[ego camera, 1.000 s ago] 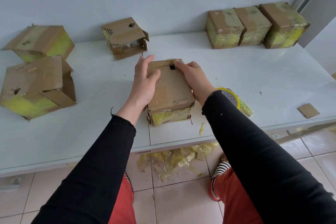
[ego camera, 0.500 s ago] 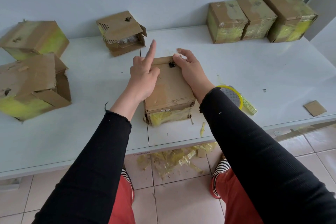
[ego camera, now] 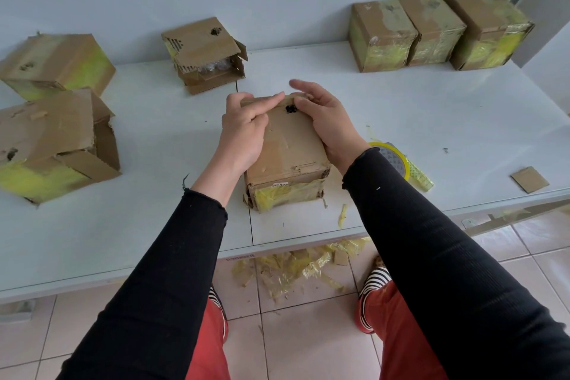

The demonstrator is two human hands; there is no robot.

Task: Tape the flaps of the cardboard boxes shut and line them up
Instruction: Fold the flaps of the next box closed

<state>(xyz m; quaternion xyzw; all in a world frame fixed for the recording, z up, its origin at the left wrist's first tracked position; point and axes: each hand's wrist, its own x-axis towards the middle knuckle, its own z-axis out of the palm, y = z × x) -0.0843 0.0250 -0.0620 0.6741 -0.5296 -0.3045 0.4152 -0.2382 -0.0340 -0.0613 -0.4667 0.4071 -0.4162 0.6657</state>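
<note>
A worn cardboard box (ego camera: 290, 157) with yellow tape on its near face stands at the table's front centre. My left hand (ego camera: 243, 129) rests on its left top, the index finger lying straight along the far top edge and the other fingers curled. My right hand (ego camera: 327, 120) holds the far right corner, thumb on top beside a dark hole and fingers reaching past the far edge. A yellow tape roll (ego camera: 399, 160) lies to the right of the box, partly hidden by my right forearm.
Three taped boxes (ego camera: 431, 31) stand in a row at the back right against the wall. Loose-flapped boxes sit at the back centre (ego camera: 203, 52) and far left (ego camera: 55, 65), (ego camera: 52, 145). A cardboard scrap (ego camera: 529, 179) lies near the right front edge. Tape scraps (ego camera: 296, 265) litter the floor.
My left index finger pointed upward half a second ago and now lies along the box's far top edge. My right hand's fingers have spread a little at the far corner.
</note>
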